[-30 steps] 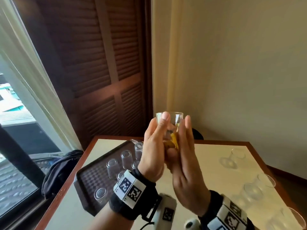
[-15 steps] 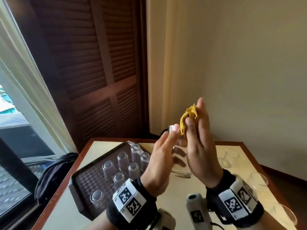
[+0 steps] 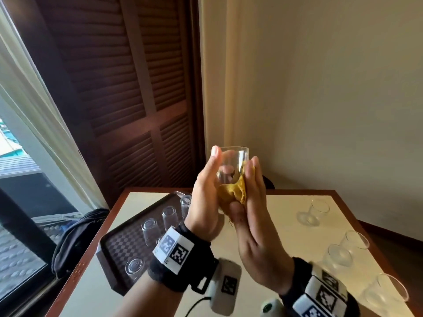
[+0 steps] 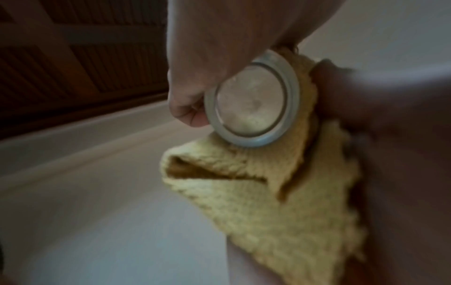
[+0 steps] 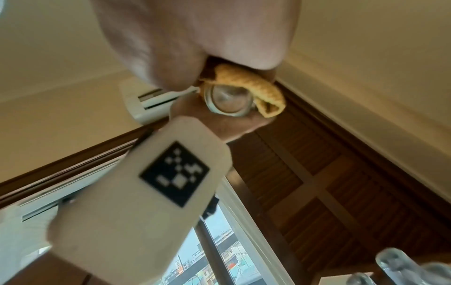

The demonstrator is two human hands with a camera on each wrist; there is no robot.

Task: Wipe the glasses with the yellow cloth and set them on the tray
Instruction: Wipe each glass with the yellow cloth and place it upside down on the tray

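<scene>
I hold a clear glass (image 3: 235,163) up in front of me, mouth upward, above the table. My left hand (image 3: 206,193) grips its left side, fingers curled round it. My right hand (image 3: 251,200) presses the yellow cloth (image 3: 238,191) against the glass's right side and lower part, thumb pinching the cloth. The left wrist view shows the glass's round base (image 4: 252,100) with the cloth (image 4: 280,202) hanging beside it. In the right wrist view the base (image 5: 228,102) sits under a fold of cloth (image 5: 251,84). A dark checkered tray (image 3: 121,245) at the table's left carries several upturned glasses (image 3: 150,229).
Several upright glasses (image 3: 354,243) stand along the right side of the cream table (image 3: 286,225), one further back (image 3: 319,209). A dark bag (image 3: 75,234) lies left of the table by the window. Brown louvred shutters and a cream wall stand behind.
Half a second ago my right hand held the cloth bunched above the glass, which my left hand had tipped down. Now the glass is upright again and the cloth is pressed to its side.
</scene>
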